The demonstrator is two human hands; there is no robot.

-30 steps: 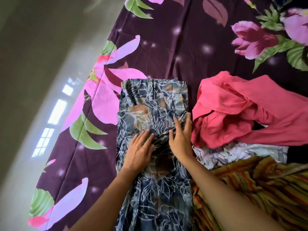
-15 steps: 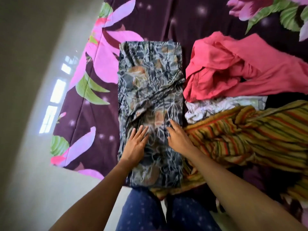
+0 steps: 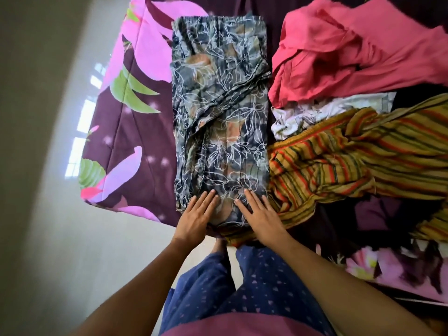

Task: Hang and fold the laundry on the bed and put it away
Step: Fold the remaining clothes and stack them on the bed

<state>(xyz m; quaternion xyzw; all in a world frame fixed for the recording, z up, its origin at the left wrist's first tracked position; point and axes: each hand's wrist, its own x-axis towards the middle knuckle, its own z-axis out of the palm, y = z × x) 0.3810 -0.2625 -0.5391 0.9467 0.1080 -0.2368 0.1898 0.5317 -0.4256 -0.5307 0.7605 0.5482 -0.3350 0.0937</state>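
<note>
Smoothing the grey-blue leaf-print fabric garment (image 3: 220, 105)
Left hand (image 3: 196, 214) and right hand (image 3: 261, 217), spread flat, have slid from mid-length to the near hem; next fold likely follows.

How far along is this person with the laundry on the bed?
Early, it seems. The leaf-print garment lies flattened in a long narrow strip, apparently part-folded. The left hand and right hand press flat on its near end. The pink garment, white printed piece and striped cloth lie crumpled beside it, unfolded. No finished stack or hanger is in view.
</note>
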